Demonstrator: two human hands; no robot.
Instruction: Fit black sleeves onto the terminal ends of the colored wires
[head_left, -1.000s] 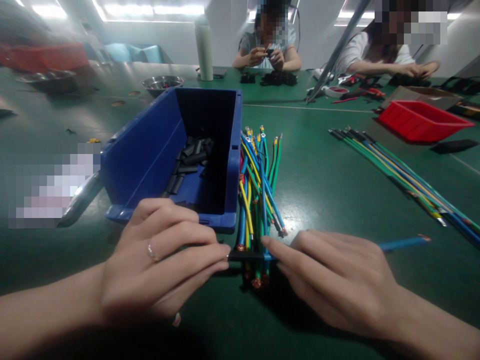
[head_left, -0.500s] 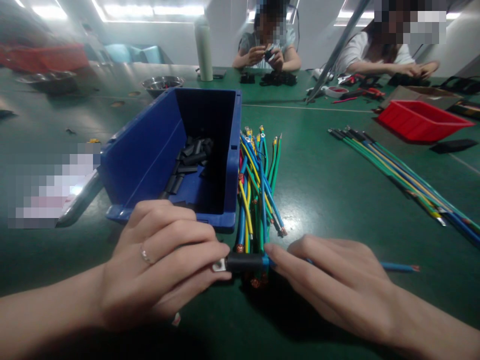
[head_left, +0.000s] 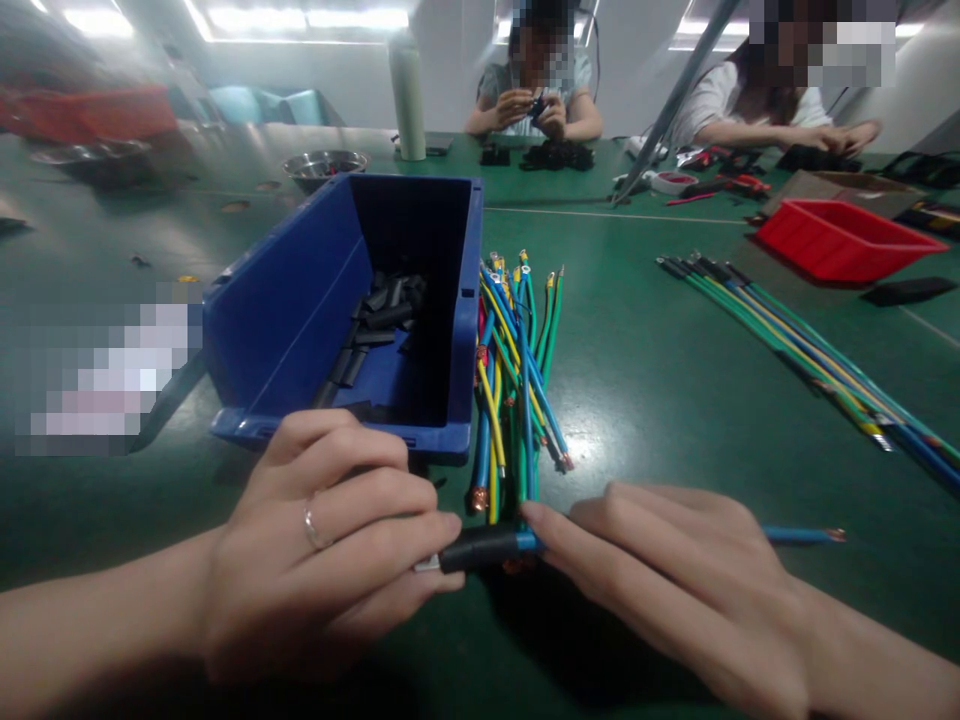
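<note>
My left hand (head_left: 330,555) pinches the end of a short black sleeve (head_left: 480,548) that sits over a blue wire (head_left: 795,534). My right hand (head_left: 675,575) grips the same blue wire just right of the sleeve, and the wire's bare end sticks out past that hand to the right. A small metal terminal shows at the sleeve's left end, against my left fingertips. Both hands hover low over the green table (head_left: 660,380), just in front of a bundle of coloured wires (head_left: 517,370) and a blue bin (head_left: 352,300) holding black sleeves.
A second bundle of long wires (head_left: 795,350) lies at the right. A red tray (head_left: 840,240) stands at the back right. A metal bowl (head_left: 326,167) and a pale bottle (head_left: 408,95) stand behind the bin. Two other people work at the table's far side.
The black sleeve has slid further onto the blue wire, and both hands have dropped slightly toward me. The wire's free end has shifted left and down.
</note>
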